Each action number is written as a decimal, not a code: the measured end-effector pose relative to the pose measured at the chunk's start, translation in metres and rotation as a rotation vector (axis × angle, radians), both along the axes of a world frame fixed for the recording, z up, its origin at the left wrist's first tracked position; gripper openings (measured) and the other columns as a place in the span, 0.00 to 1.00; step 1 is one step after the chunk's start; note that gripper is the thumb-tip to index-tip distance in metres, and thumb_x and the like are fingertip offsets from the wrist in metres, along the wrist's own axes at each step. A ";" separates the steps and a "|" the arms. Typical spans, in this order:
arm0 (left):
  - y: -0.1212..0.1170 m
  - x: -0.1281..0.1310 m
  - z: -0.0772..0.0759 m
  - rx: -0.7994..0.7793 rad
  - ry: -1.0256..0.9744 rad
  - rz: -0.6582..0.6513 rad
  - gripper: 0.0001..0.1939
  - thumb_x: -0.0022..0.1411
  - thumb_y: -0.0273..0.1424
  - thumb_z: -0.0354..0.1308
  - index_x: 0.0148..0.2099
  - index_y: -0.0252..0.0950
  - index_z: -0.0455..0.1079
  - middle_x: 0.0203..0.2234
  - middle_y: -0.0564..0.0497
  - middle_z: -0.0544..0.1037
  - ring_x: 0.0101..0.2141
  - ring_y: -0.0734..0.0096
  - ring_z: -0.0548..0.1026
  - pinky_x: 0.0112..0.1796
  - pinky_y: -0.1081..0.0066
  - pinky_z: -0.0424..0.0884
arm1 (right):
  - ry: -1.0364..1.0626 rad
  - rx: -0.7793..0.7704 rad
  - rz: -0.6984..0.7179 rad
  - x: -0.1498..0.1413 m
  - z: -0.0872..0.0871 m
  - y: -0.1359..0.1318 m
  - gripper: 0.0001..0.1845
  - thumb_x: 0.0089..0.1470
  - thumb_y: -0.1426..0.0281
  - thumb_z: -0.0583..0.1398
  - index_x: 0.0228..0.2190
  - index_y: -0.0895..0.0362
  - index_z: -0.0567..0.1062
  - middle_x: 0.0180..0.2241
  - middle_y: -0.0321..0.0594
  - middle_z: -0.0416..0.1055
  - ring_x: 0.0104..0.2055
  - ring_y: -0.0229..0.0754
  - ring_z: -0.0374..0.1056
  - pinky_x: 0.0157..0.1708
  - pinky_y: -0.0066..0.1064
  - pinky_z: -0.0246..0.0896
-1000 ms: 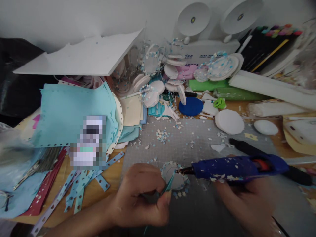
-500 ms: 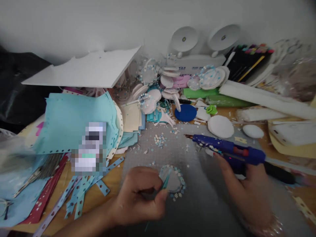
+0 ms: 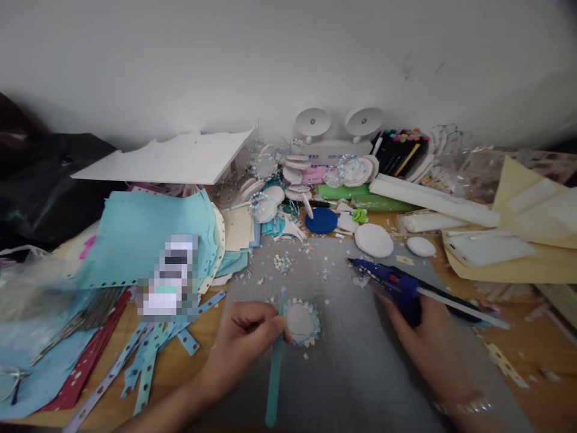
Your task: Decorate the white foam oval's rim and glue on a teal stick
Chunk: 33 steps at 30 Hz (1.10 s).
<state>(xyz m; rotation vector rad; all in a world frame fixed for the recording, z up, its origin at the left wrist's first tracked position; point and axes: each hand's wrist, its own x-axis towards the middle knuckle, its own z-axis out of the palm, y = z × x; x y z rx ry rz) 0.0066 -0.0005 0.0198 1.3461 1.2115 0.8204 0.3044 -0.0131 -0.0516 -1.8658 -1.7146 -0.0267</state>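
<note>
My left hand (image 3: 252, 340) is closed in a pinch on a slim teal stick (image 3: 274, 385), whose rounded flat end points towards me and narrow tip points away. Its fingertips are beside a white disc (image 3: 301, 323) ringed with small blue and white paper stars, lying on the grey mat (image 3: 342, 373). On the right, my right hand (image 3: 417, 337) is wrapped round the handle of a blue glue gun (image 3: 387, 278). The gun's nozzle points left, and a white glue stick (image 3: 464, 308) sticks out behind. Whether the gun touches the mat I cannot tell.
Loose paper stars (image 3: 283, 263) are scattered on the mat. Behind are a white disc (image 3: 374, 240), a blue disc (image 3: 321, 221) and stacked decorated discs (image 3: 356, 171). Left lie teal sheets (image 3: 153, 216), a blurred-out object (image 3: 169, 276) and punched paper strips (image 3: 151, 361).
The view has shifted, showing more of the desk on the right. The teal stick has swung from slanting over the disc to nearly upright in view beside it. My right hand still grips the glue gun.
</note>
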 end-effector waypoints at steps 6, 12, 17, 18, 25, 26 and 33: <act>-0.004 0.004 0.000 -0.094 -0.113 0.125 0.17 0.53 0.35 0.55 0.18 0.33 0.74 0.12 0.56 0.59 0.18 0.78 0.55 0.22 0.76 0.53 | -0.196 0.018 -0.114 0.007 0.004 -0.031 0.27 0.52 0.49 0.54 0.38 0.62 0.69 0.33 0.51 0.69 0.36 0.57 0.66 0.36 0.49 0.63; -0.009 0.022 0.006 -0.200 -0.141 0.070 0.17 0.54 0.37 0.54 0.20 0.33 0.74 0.12 0.58 0.52 0.18 0.78 0.50 0.21 0.74 0.48 | -0.146 0.270 0.324 -0.052 0.031 -0.051 0.13 0.56 0.66 0.58 0.42 0.59 0.70 0.37 0.47 0.71 0.39 0.47 0.70 0.37 0.38 0.68; -0.015 0.034 0.012 -0.177 -0.150 -0.012 0.20 0.54 0.36 0.54 0.15 0.34 0.58 0.14 0.57 0.53 0.20 0.78 0.52 0.22 0.74 0.49 | -0.127 0.472 0.716 -0.097 0.058 -0.037 0.13 0.56 0.78 0.57 0.43 0.60 0.74 0.41 0.44 0.75 0.46 0.42 0.70 0.46 0.31 0.68; -0.016 0.034 0.012 -0.168 -0.149 -0.019 0.20 0.54 0.37 0.54 0.15 0.34 0.56 0.14 0.57 0.52 0.20 0.78 0.52 0.23 0.74 0.50 | -0.121 0.499 0.765 -0.101 0.059 -0.035 0.13 0.57 0.79 0.55 0.42 0.61 0.75 0.40 0.43 0.75 0.47 0.41 0.69 0.48 0.31 0.67; -0.012 0.030 0.014 -0.146 -0.032 -0.032 0.21 0.56 0.38 0.52 0.16 0.34 0.55 0.15 0.57 0.51 0.21 0.78 0.52 0.23 0.74 0.50 | -0.164 0.580 0.858 -0.104 0.055 -0.024 0.14 0.59 0.80 0.51 0.37 0.62 0.77 0.38 0.43 0.78 0.47 0.41 0.70 0.50 0.31 0.67; -0.009 0.027 0.016 -0.137 0.000 -0.057 0.21 0.57 0.38 0.51 0.16 0.34 0.57 0.15 0.57 0.52 0.21 0.78 0.53 0.22 0.75 0.50 | -0.155 0.577 0.870 -0.102 0.055 -0.023 0.14 0.59 0.79 0.52 0.37 0.62 0.77 0.39 0.44 0.78 0.47 0.41 0.70 0.49 0.31 0.68; 0.032 -0.074 0.023 0.391 0.818 0.224 0.25 0.60 0.45 0.47 0.47 0.32 0.72 0.33 0.43 0.75 0.34 0.61 0.72 0.36 0.66 0.68 | -0.050 0.472 0.708 -0.079 0.042 -0.007 0.15 0.59 0.76 0.55 0.46 0.52 0.74 0.39 0.39 0.78 0.42 0.40 0.73 0.41 0.30 0.73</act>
